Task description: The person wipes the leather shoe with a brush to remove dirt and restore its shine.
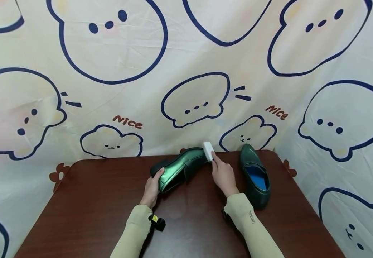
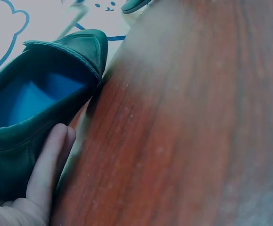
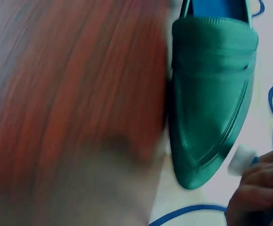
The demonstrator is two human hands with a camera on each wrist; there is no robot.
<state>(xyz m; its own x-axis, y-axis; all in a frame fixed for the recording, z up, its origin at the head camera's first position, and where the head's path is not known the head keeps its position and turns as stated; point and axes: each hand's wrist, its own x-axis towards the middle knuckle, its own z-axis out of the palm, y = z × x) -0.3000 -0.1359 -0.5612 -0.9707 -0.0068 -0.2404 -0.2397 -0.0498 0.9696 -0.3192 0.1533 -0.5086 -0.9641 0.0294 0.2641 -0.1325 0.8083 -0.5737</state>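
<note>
My left hand (image 1: 150, 189) grips a shiny green loafer (image 1: 177, 170) around its heel, thumb along the outside near the opening. The shoe is tilted, its toe pointing right and its blue insole (image 2: 37, 96) showing in the left wrist view. In my right hand (image 1: 224, 175) is a small brush with a white head (image 1: 207, 150), right at the loafer's toe. The right wrist view shows the white head blurred beside the toe, with the handle mostly hidden by the fingers. A matching green loafer (image 1: 254, 179) stands on the table, right of my right hand.
The dark brown wooden table (image 1: 102, 208) reaches back to a pale cloth wall (image 1: 193, 57) printed with blue-outlined cartoon animals. The same cloth hangs along the right side. A black wrist device (image 1: 157, 223) sits on the left sleeve.
</note>
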